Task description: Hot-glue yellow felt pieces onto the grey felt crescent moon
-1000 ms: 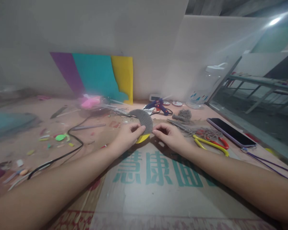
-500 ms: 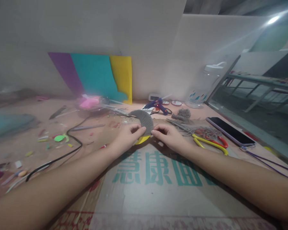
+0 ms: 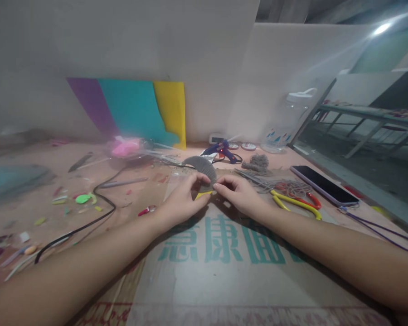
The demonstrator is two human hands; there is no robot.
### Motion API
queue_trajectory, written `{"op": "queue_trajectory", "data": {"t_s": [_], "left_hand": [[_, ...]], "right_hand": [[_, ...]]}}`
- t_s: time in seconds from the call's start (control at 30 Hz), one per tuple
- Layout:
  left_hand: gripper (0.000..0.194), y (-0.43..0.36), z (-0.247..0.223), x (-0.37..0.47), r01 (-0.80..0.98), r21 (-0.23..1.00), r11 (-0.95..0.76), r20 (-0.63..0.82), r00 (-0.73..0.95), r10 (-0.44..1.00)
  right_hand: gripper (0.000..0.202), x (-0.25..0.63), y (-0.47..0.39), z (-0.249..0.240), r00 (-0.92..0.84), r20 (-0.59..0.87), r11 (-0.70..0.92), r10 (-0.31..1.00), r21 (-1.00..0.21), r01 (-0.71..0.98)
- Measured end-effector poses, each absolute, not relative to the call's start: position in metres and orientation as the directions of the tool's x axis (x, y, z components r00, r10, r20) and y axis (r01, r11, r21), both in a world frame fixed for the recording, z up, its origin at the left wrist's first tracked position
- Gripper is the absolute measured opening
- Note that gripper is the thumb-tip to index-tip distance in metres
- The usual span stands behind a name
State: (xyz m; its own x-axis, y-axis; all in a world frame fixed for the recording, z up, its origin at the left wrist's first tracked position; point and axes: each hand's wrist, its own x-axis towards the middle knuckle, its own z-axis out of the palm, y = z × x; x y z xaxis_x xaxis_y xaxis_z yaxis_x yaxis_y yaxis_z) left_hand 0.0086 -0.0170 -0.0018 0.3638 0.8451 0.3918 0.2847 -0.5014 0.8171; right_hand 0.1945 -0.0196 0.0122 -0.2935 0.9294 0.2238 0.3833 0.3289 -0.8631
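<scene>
A yellow crescent-shaped piece wound with grey yarn (image 3: 203,166) is held upright over the cardboard sheet. Only its lower end (image 3: 202,194) still shows bare yellow. Thumb and fingers of my left hand (image 3: 185,195) close around that lower part from the left. On the other side, my right hand (image 3: 240,194) pinches at the crescent's right edge; the strand between its fingertips is too small to make out. Behind my right hand lies a loose bundle of grey yarn (image 3: 256,163).
Scissors with yellow handles (image 3: 297,203), red-handled pliers-like tool (image 3: 313,200) and a phone (image 3: 323,185) lie to the right. A blue glue gun (image 3: 222,150) and a clear bottle (image 3: 284,122) stand behind. Clay scraps and a black cable (image 3: 102,192) are on the left.
My left hand has shifted its grip: its fingers have come up over the crescent's lower part and cover more of it. My right hand stays pinched at the right edge.
</scene>
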Motion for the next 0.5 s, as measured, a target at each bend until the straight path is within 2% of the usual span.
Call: {"op": "queue_trajectory", "data": {"t_s": [0.23,0.5], "left_hand": [[0.020,-0.0145,-0.0026,0.0066,0.338,0.776,-0.532,0.427,0.338,0.838],[0.018,-0.0149,-0.0025,0.0071,0.315,0.794,-0.521,0.425,0.327,0.844]], "right_hand": [[0.020,0.1942,-0.0203,0.0119,-0.317,0.214,0.343,0.924,-0.830,0.439],[0.020,0.1952,-0.0183,0.0096,-0.346,0.215,0.352,0.913,-0.843,0.406]]}}
